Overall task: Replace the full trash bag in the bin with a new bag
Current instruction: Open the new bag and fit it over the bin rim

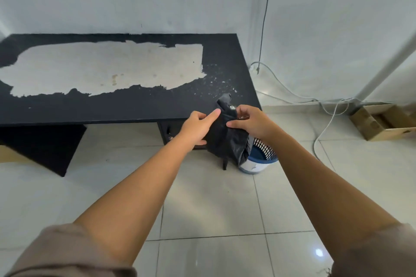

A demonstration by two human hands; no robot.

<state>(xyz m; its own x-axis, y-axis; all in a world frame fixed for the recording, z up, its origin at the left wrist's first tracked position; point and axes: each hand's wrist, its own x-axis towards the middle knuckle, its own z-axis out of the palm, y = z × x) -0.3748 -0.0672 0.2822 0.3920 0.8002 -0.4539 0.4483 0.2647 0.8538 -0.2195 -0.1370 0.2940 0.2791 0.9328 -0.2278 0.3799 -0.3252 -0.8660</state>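
A black trash bag [227,141] hangs in the air between my hands, above the floor and partly in front of the bin. My left hand [198,126] grips its left side near the top, thumb stretched across the plastic. My right hand [249,120] pinches the bag's upper right part. A twisted end of the bag sticks up above my fingers. The bin [258,162] is a small blue and white basket with a perforated wall, standing on the floor tiles just right of the bag. Its inside is mostly hidden by the bag.
A black desk [135,105] with a large worn pale patch stands against the wall, its right corner just behind my hands. White cables [324,128] trail over the floor at the right. An open cardboard box [382,123] lies by the right wall.
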